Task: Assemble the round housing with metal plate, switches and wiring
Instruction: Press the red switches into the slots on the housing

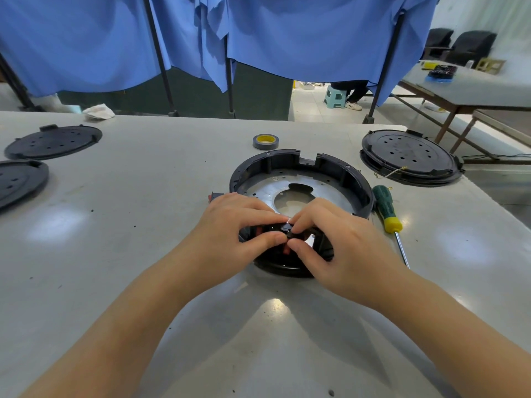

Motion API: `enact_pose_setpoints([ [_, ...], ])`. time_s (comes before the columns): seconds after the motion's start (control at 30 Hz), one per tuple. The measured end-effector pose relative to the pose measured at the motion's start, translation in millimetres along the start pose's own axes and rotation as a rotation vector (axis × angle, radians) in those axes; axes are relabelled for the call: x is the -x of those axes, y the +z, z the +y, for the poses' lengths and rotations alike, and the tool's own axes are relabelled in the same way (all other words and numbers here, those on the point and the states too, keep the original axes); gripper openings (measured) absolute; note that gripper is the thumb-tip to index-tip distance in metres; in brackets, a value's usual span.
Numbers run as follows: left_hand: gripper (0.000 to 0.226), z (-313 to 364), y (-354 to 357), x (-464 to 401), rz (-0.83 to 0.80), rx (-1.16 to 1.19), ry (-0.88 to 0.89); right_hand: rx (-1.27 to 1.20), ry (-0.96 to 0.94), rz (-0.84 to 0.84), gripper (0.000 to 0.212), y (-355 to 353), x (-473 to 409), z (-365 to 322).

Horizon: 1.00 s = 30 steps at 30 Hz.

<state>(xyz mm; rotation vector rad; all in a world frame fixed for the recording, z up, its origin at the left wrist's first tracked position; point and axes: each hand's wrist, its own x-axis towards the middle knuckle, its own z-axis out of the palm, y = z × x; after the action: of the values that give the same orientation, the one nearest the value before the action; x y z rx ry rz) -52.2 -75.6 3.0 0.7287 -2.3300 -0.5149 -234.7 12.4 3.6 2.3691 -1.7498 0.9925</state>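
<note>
The round black housing (290, 162) lies open on the grey table, and a silver metal plate (321, 188) with a centre cut-out sits inside it. Both hands meet over its near rim. My left hand (232, 225) and my right hand (336, 234) pinch a small black switch (284, 228) at the rim between thumbs and forefingers. Red parts show under the fingers, and the near wall is mostly hidden. Another small red and black switch (215, 196) lies on the table beside my left hand.
A green and yellow screwdriver (388, 211) lies right of the housing. A roll of grey tape (265, 141) stands behind it. Black round covers lie at the right (408, 156) and far left (54, 140). Blue curtains hang beyond the table's far edge.
</note>
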Motion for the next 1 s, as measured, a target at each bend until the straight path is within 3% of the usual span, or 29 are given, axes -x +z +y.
enact_pose_setpoints([
  [0.13, 0.033, -0.6, -0.7, 1.3, -0.015, -0.010, 0.010, -0.022, 0.061, -0.025, 0.032, -3.6, -0.5, 5.7],
  [0.6, 0.021, 3.1, 3.1, -0.4, 0.045, 0.026, -0.052, -0.012, 0.198, -0.047, 0.022, -1.3, -2.9, 8.6],
  [0.8, 0.015, 4.5, 6.8, -1.5, 0.095, 0.030, -0.070, 0.017, 0.207, -0.033, 0.026, 1.3, -3.0, 6.4],
  [1.0, 0.023, 1.8, 3.1, 0.9, 0.047, 0.008, -0.029, 0.048, 0.148, -0.071, 0.033, -0.3, -1.7, 11.0],
])
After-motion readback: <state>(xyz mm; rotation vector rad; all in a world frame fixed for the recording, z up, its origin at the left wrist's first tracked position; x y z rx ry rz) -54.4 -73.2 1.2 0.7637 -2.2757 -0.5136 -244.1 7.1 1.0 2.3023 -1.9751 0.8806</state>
